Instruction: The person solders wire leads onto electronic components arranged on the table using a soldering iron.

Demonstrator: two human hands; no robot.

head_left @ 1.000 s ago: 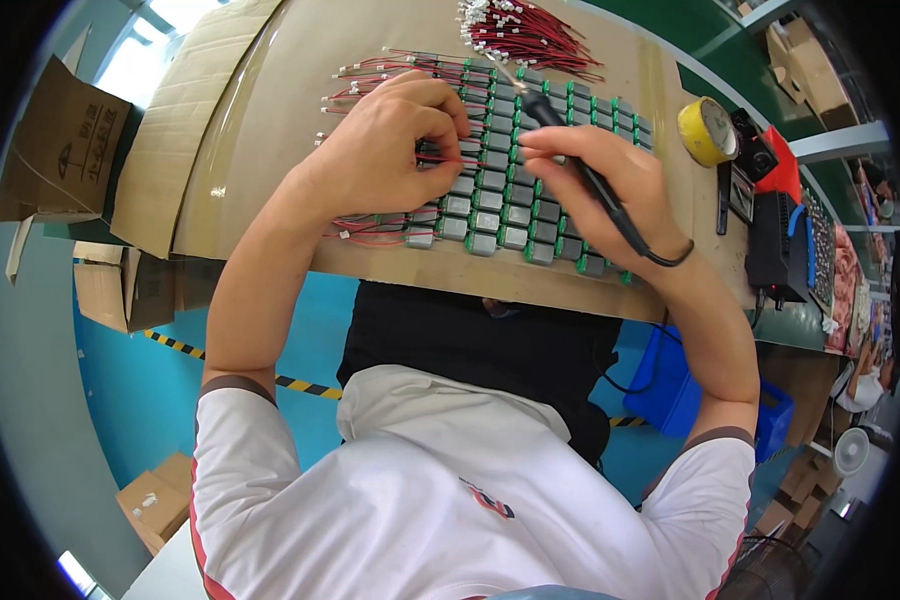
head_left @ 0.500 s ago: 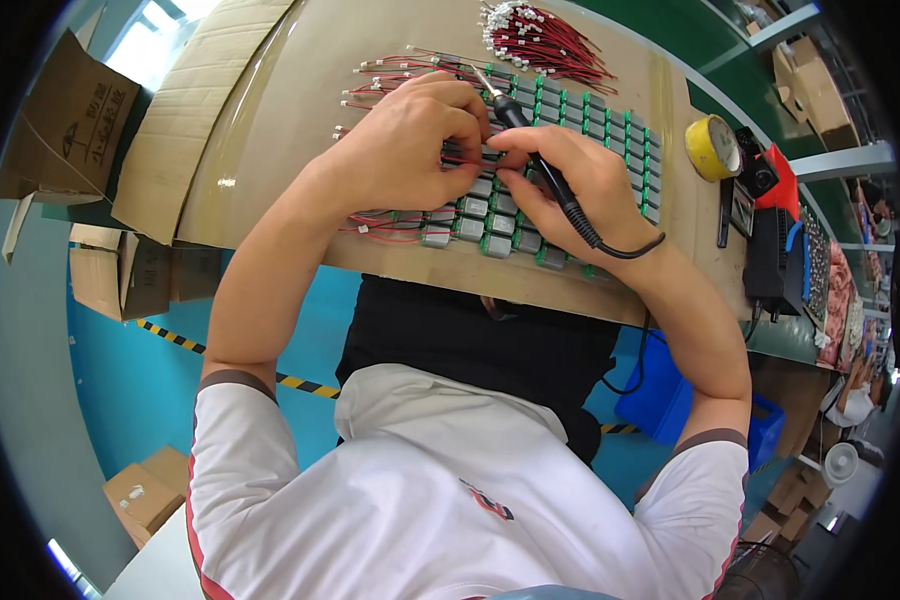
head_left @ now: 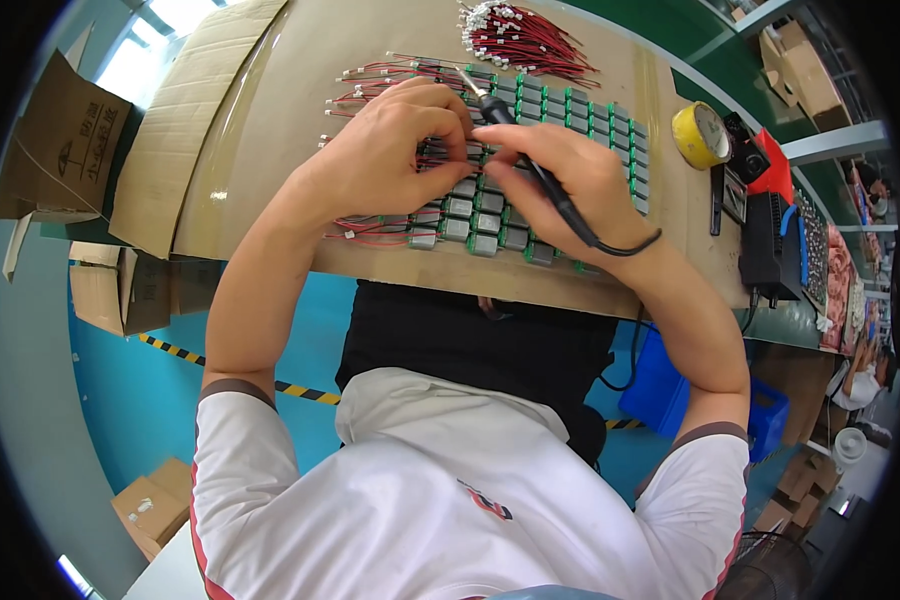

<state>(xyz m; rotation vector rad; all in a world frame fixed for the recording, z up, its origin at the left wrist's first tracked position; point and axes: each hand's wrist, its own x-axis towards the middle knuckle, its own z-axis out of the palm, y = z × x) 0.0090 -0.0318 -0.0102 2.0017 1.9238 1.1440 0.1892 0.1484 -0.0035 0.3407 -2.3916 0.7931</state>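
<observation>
Rows of small grey motors point(head_left: 485, 222) with green ends stand on the cardboard-covered bench. My right hand point(head_left: 585, 180) grips a soldering iron point(head_left: 496, 110) like a pen, its metal tip pointing up and away to the left, above the motors. Bent over the left part of the rows is my left hand point(head_left: 395, 145), its thumb and forefinger pinched close together. What lies between those fingertips is hidden. Both hands' fingertips are close to each other over the motors. Red and black wires with white connectors point(head_left: 350, 235) stick out leftward from the left-hand motors.
A pile of loose red and black wires point(head_left: 530, 45) lies beyond the motors. To the right are a yellow tape roll point(head_left: 700, 135), a black box-shaped device point(head_left: 770, 245) and a red object point(head_left: 773, 175). A cardboard flap point(head_left: 195, 125) covers the bench's left side. The iron's cable hangs over the front edge.
The bench and things on it sit slightly further left in the picture. My hands keep nearly the same pose, with the fingertips shifted slightly; the iron stays in my right hand.
</observation>
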